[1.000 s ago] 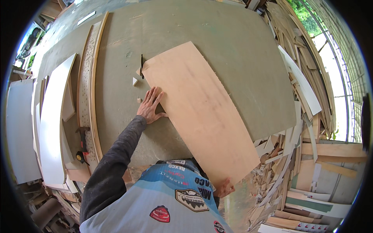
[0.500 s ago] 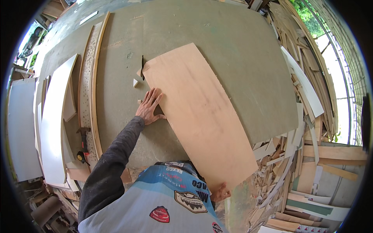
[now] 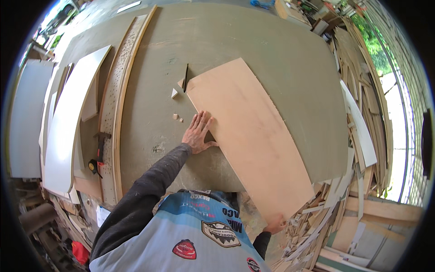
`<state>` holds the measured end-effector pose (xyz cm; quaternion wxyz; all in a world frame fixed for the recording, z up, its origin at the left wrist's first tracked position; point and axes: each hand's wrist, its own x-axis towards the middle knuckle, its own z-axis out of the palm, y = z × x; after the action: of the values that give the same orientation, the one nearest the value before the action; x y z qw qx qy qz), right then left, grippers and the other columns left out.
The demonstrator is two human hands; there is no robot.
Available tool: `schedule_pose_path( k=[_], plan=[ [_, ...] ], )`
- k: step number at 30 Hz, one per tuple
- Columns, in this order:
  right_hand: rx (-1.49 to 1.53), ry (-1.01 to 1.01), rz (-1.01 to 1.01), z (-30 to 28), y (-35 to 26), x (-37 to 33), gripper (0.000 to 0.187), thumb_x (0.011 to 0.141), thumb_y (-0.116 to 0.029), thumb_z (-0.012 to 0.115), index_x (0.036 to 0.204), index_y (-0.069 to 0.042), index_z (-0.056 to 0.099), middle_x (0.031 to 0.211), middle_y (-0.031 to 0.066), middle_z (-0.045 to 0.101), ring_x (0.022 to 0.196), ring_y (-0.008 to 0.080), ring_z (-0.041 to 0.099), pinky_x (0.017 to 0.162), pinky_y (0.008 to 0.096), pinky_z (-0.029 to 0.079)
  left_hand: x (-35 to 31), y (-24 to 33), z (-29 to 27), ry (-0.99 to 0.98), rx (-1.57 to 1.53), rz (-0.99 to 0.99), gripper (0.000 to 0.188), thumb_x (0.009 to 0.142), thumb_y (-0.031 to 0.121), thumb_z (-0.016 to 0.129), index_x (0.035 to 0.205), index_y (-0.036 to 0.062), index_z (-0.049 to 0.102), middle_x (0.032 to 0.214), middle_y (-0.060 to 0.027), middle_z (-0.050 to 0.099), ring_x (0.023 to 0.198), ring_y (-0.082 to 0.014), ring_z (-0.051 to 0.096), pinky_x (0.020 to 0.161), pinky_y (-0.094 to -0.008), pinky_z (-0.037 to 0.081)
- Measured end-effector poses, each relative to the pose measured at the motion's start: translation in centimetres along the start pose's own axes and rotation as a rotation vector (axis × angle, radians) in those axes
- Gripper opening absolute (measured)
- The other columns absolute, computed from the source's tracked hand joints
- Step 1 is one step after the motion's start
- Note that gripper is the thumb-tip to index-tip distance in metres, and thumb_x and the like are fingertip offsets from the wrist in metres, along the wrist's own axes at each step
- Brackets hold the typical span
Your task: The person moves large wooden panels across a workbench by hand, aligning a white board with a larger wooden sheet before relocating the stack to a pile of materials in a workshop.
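A long pale plywood board (image 3: 251, 131) lies slanted across the large grey-green tabletop (image 3: 217, 34), its near end jutting past the table edge beside my body. My left hand (image 3: 198, 132) rests against the board's left edge, fingers spread and fingertips on its top face. Down at the near end, my right hand (image 3: 275, 224) has its fingers curled on the board's edge; part of that hand is hidden. By the far left corner lies a thin black tool like a pencil (image 3: 186, 78). A small white triangular offcut (image 3: 174, 93) and tiny wood bits (image 3: 175, 116) are close by.
Left of the board lie a long perforated strip with wooden edging (image 3: 118, 104), a hammer (image 3: 101, 147), a tape measure (image 3: 93, 167) and a glossy white panel (image 3: 77, 122). Heaped wood scraps (image 3: 312, 213) and stacked strips (image 3: 369, 99) border the right side.
The view has shifted, so everything appears farther right. My left hand sits slightly nearer to me along the board's edge, and the tiny wood bits beside it now show fully.
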<state>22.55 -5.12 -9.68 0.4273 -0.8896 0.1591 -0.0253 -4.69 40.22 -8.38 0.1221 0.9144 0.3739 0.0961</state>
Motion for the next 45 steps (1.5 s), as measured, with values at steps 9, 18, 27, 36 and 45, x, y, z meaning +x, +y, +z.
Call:
schedule_pose_path(
  k=[9, 18, 27, 36, 45],
  plan=[
    [-0.544, -0.091, -0.181, 7.9, -8.5, 15.4, 0.085, 0.077, -0.068, 0.056, 0.129, -0.001, 0.052, 0.131, 0.0238, 0.050, 0.119, 0.0352, 0.051, 0.096, 0.0561, 0.037, 1.8, 6.1, 2.9, 0.119, -0.079, -0.205, 0.105, 0.080, 0.073, 0.048, 0.148, -0.0020, 0.019, 0.152, -0.0305, 0.013, 0.143, -0.0433, 0.008, 0.118, -0.0489, 0.009],
    [-0.802, 0.003, -0.260, 17.5, -15.2, 24.5, 0.089, 0.073, -0.078, 0.052, 0.117, -0.001, 0.061, 0.125, 0.0270, 0.045, 0.115, 0.0437, 0.044, 0.093, 0.0577, 0.035, 4.5, 9.9, 4.6, 0.169, -0.078, -0.381, 0.105, 0.080, 0.071, 0.049, 0.149, -0.0015, 0.016, 0.153, -0.0302, 0.010, 0.144, -0.0434, 0.007, 0.118, -0.0497, 0.009],
    [-0.763, -0.065, -0.364, 24.9, -20.7, 26.4, 0.097, 0.073, -0.078, 0.053, 0.127, 0.002, 0.048, 0.130, 0.0261, 0.039, 0.121, 0.0429, 0.035, 0.093, 0.0621, 0.031, 7.4, 9.7, 4.9, 0.159, -0.143, -0.515, 0.115, 0.069, 0.078, 0.056, 0.150, 0.0064, 0.019, 0.156, -0.0241, 0.010, 0.145, -0.0413, 0.002, 0.116, -0.0570, 0.003],
    [-0.793, -0.255, -0.363, 30.7, -26.4, 28.8, 0.103, 0.071, -0.080, 0.053, 0.135, -0.001, 0.044, 0.143, 0.0250, 0.031, 0.133, 0.0482, 0.025, 0.101, 0.0704, 0.020, 10.8, 7.8, 2.1, 0.034, -0.127, -0.553, 0.124, 0.055, 0.088, 0.056, 0.152, 0.0207, 0.019, 0.158, -0.0186, -0.001, 0.144, -0.0412, -0.012, 0.102, -0.0768, -0.006],
    [-0.624, -0.495, -0.362, 35.1, -28.8, 34.5, 0.093, 0.074, -0.073, 0.061, 0.116, 0.010, 0.058, 0.128, 0.0190, 0.053, 0.113, 0.0345, 0.054, 0.091, 0.0488, 0.045, 13.1, 7.1, 2.8, 0.071, -0.153, -0.565, 0.125, 0.054, 0.089, 0.055, 0.152, 0.0207, 0.018, 0.158, -0.0201, -0.002, 0.144, -0.0424, -0.012, 0.100, -0.0783, -0.006]
  ],
)
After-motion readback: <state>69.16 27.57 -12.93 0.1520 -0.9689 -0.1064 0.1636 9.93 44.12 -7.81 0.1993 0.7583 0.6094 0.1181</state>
